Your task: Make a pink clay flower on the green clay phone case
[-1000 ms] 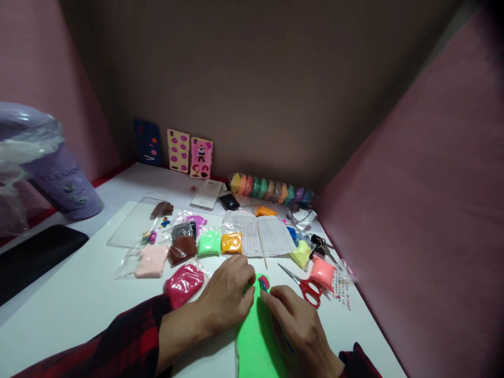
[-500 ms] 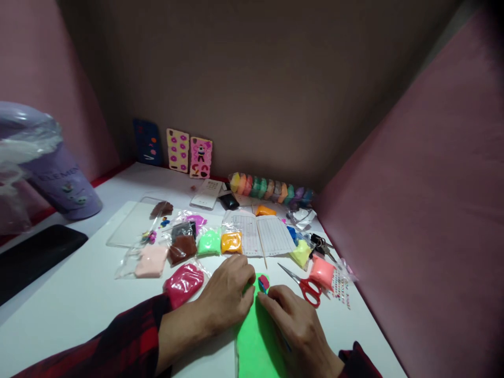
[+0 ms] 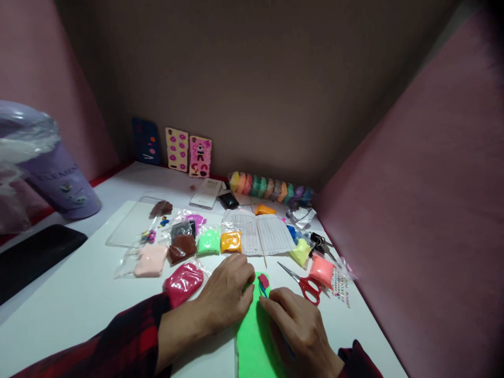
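While my right hand (image 3: 297, 323) pinches a slim blue tool (image 3: 262, 290) between closed fingers, its tip meets a small red piece (image 3: 263, 280) at the far end of a green slab (image 3: 254, 336). With that red piece as the centre of the clock and 12 pointing away from me, the slab runs down to 6, flat on the table (image 3: 208, 352), and my right hand lies between 4 and 5, partly over the slab. My left hand (image 3: 228, 291) is at 9, fingers curled at the slab's left edge; whether they grip it I cannot tell.

Just past my right hand, at 3, lie the scissors (image 3: 311, 290), their red handles near a coral packet (image 3: 322, 270). A yellow packet (image 3: 301, 253) sits at 2, with keys (image 3: 318, 245) beyond it. At 12 an open notebook (image 3: 275, 236) has a thin stick (image 3: 260, 236) lying across its middle. An orange packet (image 3: 231, 241) overlaps its near left corner, between 10 and 11. Out at 9, past my left hand, is a red packet (image 3: 184, 283), and at 10 a brown packet (image 3: 182, 249).
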`<state>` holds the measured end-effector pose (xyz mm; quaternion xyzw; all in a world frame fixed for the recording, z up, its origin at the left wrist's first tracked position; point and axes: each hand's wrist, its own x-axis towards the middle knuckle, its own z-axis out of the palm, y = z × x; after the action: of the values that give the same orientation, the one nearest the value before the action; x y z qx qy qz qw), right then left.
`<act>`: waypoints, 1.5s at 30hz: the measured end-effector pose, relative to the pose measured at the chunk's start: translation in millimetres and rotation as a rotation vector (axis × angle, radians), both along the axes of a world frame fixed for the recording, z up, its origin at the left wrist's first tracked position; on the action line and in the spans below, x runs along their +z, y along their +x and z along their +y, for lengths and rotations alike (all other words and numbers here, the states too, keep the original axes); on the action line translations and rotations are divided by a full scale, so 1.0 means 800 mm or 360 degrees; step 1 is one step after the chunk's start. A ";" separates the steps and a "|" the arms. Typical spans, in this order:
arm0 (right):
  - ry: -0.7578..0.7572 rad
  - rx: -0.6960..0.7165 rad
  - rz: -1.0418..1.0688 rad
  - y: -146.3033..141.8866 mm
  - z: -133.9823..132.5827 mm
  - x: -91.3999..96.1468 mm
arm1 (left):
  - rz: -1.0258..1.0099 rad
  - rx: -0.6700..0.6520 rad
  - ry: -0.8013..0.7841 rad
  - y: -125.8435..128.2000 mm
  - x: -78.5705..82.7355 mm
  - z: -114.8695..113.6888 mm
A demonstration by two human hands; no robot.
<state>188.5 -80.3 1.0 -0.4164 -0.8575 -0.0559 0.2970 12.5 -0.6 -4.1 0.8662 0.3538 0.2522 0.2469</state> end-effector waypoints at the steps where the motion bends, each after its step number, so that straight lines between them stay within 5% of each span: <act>1: 0.0001 -0.0007 0.0007 0.000 0.000 0.000 | 0.0001 0.0001 -0.0004 0.000 0.000 0.000; 45: 0.0026 -0.0049 -0.0105 0.002 0.007 -0.001 | 0.0027 0.0001 0.0026 0.000 -0.001 -0.001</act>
<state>190.2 -74.9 0.4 -0.4249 -0.8598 -0.0811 0.2712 12.6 -1.1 -5.1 0.8702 0.3540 0.2478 0.2369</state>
